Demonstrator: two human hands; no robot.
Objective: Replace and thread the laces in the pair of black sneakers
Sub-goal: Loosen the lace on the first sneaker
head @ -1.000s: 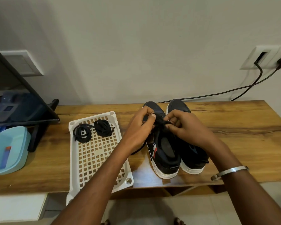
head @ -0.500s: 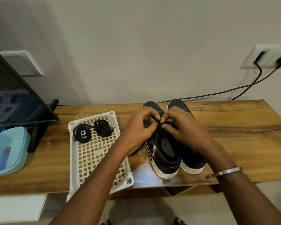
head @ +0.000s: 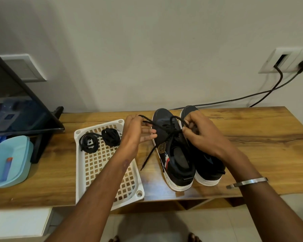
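Note:
Two black sneakers with white soles stand side by side on the wooden table, the left sneaker (head: pixel 173 154) with a red and white logo, the right sneaker (head: pixel 206 163) partly under my right hand. A black lace (head: pixel 163 130) runs across the left sneaker's eyelets. My left hand (head: pixel 136 131) pinches one lace end between thumb and forefinger, the other fingers straight. My right hand (head: pixel 201 135) pinches a loop of the lace over the sneaker's tongue. A loose lace tail (head: pixel 148 158) hangs down to the table. Two coiled black laces (head: pixel 99 139) lie in the white tray.
The white lattice tray (head: pixel 105 172) lies left of the sneakers. A light blue box (head: pixel 9 161) sits at the far left beside a black screen stand (head: pixel 40 130). Black cables (head: pixel 234 99) run along the wall behind the table to a socket (head: pixel 287 62).
My hands were close together over the left sneaker's knot; now they have pulled apart, the left one moving left, and the lace has come loose with a tail hanging down.

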